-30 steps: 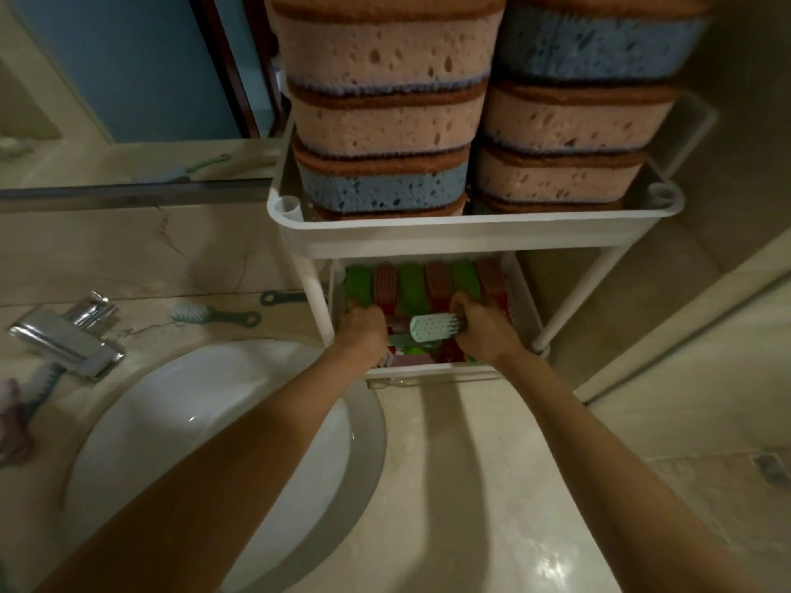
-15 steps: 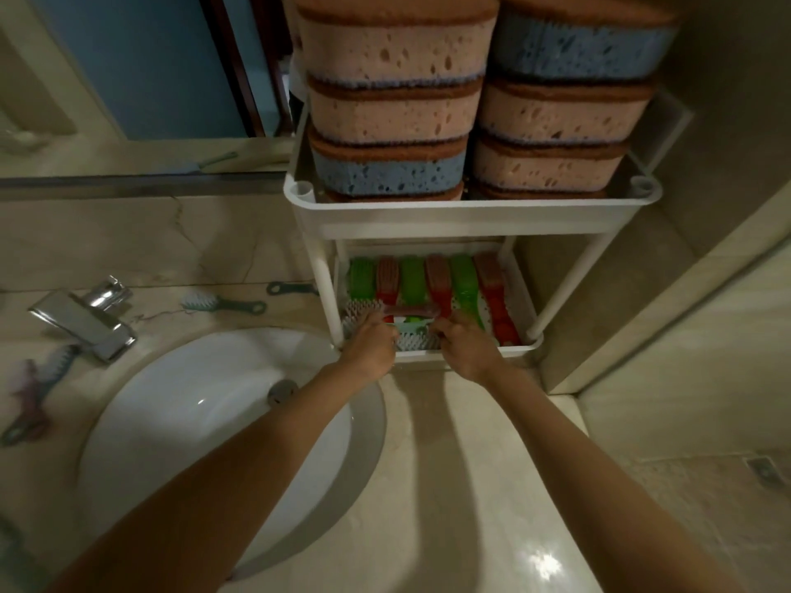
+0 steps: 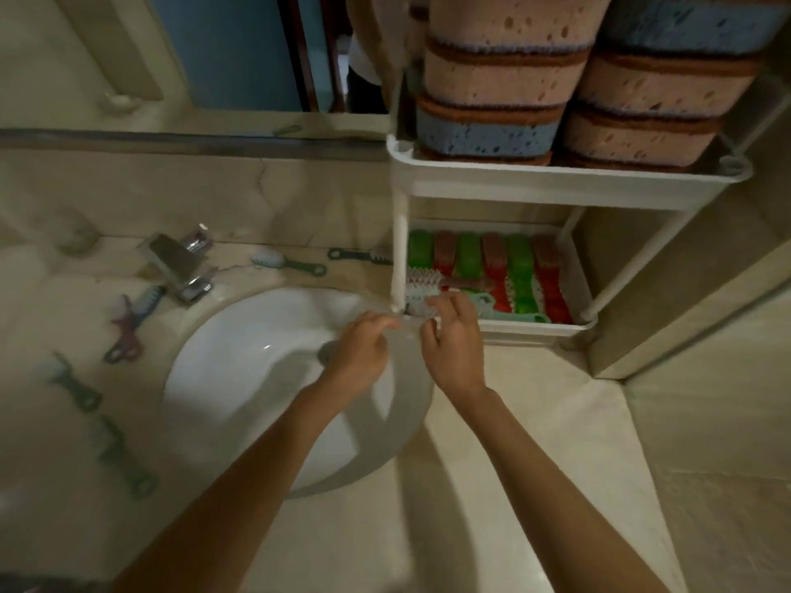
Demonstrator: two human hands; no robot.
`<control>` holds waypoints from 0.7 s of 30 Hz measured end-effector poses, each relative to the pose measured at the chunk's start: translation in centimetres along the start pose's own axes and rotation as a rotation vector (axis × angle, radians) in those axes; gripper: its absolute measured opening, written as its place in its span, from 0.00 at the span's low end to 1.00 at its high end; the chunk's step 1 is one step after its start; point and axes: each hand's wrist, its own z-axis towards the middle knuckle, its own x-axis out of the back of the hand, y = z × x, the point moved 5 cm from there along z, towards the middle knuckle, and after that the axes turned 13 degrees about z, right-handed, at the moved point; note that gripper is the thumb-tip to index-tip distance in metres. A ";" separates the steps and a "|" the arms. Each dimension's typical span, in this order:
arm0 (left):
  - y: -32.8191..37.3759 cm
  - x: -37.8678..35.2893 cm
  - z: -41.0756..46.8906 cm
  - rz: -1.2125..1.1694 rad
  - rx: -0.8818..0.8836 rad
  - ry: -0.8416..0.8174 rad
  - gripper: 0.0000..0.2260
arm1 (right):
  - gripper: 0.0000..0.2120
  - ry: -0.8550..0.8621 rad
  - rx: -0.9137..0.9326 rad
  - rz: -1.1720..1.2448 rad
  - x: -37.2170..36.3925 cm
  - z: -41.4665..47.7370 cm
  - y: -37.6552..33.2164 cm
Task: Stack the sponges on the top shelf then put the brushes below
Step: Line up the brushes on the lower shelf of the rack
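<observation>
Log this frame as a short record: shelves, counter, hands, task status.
top shelf: sponges in two stacks
lower shelf: brushes in a row, more laid across the front
counter: several loose brushes around the sink
hands: left hand and right hand by the lower shelf's front corner, holding nothing
status: sponges done; brushes unfinished

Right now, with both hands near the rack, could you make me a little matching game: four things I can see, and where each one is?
Things:
1 sponges
2 red and green brushes
3 tap
4 maroon brush

Places:
A flat on the counter, left of the tap
B top shelf of the rack
C lower shelf of the rack
D at the sink's back edge

Pairs: 1-B, 2-C, 3-D, 4-A
</observation>
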 end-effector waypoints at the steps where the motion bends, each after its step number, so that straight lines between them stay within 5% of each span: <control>1: -2.1 0.8 -1.5 -0.024 0.070 0.037 0.17 | 0.18 -0.025 -0.014 0.063 -1.8 -1.0 -1.5; 12: -28.6 7.0 -15.6 -0.186 0.711 0.170 0.15 | 0.13 -0.794 -0.170 0.118 -24.5 -11.7 -14.4; 21: -41.8 10.4 -16.9 -0.133 0.790 0.146 0.14 | 0.25 -0.950 -0.223 -0.154 -35.3 -13.9 -20.0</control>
